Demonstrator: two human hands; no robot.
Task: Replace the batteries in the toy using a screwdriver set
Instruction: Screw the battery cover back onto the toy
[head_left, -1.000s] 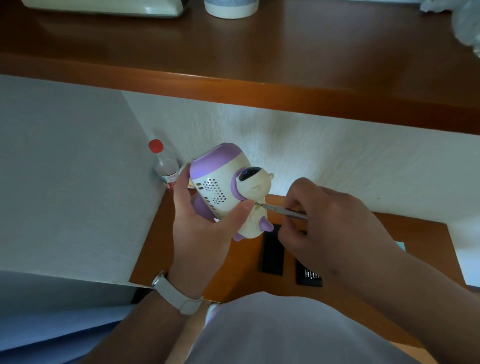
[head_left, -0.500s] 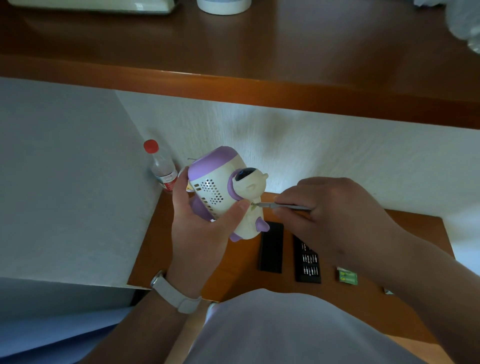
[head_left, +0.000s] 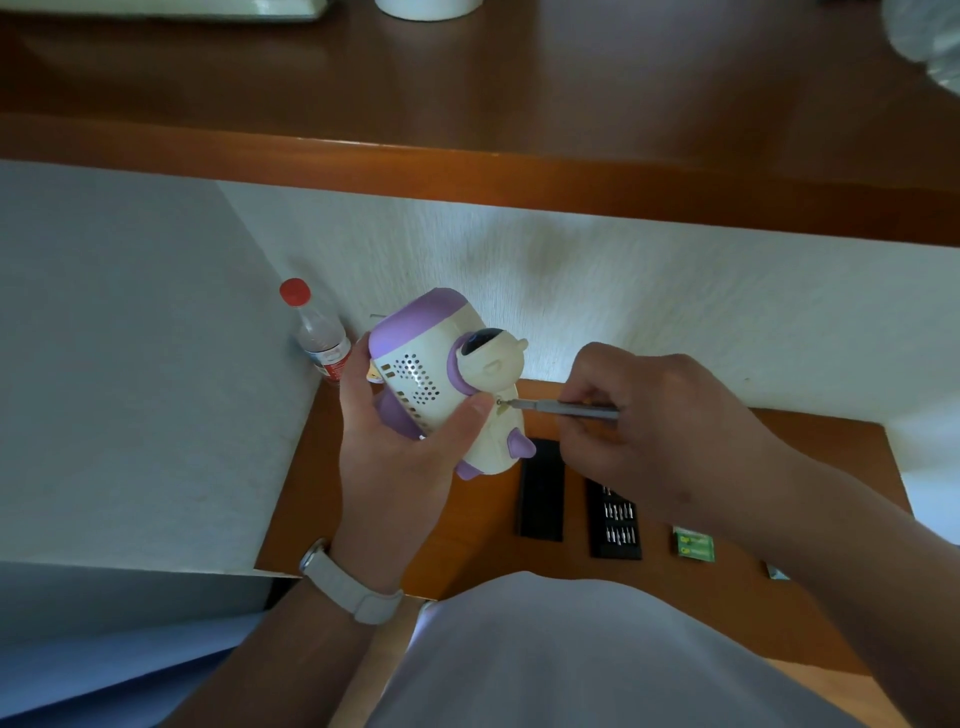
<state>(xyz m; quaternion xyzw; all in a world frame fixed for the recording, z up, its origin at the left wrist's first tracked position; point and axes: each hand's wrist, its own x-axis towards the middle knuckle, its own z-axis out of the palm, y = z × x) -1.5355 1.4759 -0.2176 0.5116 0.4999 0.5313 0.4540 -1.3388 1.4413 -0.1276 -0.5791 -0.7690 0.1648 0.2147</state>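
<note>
While the left hand wraps its fingers round one toy above the desk, the right hand pinches one screwdriver, tip on the toy. One lid, one bit tray partly under the right hand, one green pack, one bottle at left.

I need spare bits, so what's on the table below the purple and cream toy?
A plain black tray lies just below the purple toy, with a black tray of screwdriver bits beside it, its top covered by the right hand.
</note>
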